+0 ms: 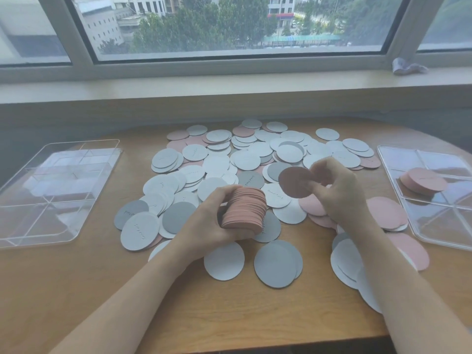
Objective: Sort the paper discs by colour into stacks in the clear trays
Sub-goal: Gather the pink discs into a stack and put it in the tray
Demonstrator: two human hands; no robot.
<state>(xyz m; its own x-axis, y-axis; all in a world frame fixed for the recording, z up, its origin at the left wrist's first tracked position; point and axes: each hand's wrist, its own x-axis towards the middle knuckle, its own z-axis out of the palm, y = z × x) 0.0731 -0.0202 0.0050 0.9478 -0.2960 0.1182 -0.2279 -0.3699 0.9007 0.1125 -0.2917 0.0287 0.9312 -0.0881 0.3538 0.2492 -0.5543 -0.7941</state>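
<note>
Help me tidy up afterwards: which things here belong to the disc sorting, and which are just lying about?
Job: pink stack in left hand; pink disc in right hand; loose discs; left tray; right tray.
Lying about: crumpled cloth on sill.

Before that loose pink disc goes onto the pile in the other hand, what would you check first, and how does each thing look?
1. Single pink disc held firmly: ok, the right hand pinches its edge.
2. Pink stack secure: ok, the left hand grips it above the table.
3. Colours match: ok, both look pink.
4. Stack edges aligned: not ok, the discs sit slightly fanned.
5. Place ready for pink: ok, the right tray already holds a pink pile.
6. Left tray contents: cannot tell, pale shapes show through the clear plastic.
</note>
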